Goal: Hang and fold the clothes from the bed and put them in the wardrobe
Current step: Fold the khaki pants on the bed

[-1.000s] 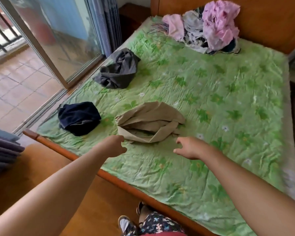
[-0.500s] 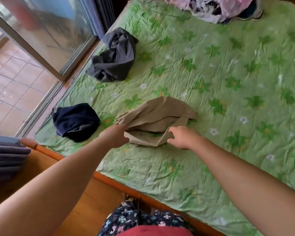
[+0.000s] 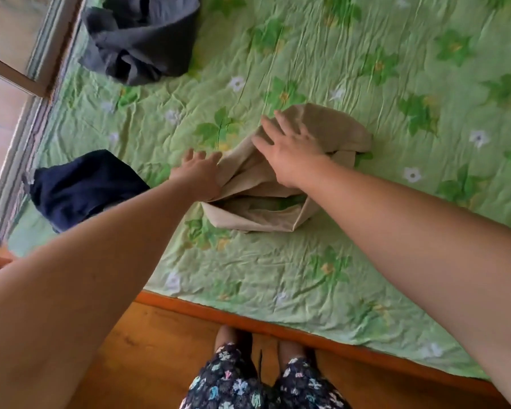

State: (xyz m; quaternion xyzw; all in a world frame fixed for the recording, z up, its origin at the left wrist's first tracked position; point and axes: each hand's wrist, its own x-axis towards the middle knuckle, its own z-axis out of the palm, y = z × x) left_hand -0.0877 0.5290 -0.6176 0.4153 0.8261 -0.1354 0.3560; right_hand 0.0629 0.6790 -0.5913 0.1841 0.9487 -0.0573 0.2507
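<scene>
The left hand [image 3: 199, 175], grip spread, is being held against the left edge of the beige garment [image 3: 263, 214], crumpled mid-frame on the bed [image 3: 278, 261]. The right hand [image 3: 289, 149], grip spread, is being pressed on top. Folding is judged to be starting, with flattening called for next.

Bright daylight, soft blur, wide-angle warp

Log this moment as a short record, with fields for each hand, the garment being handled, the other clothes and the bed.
left hand: fingers straight, touching the left edge of the beige garment
right hand: fingers spread, resting on top of the beige garment
beige garment: crumpled, lying on the green floral sheet
other clothes: dark grey garment and navy garment, both bunched, apart from the hands
bed frame: wooden rail along the near edge
</scene>
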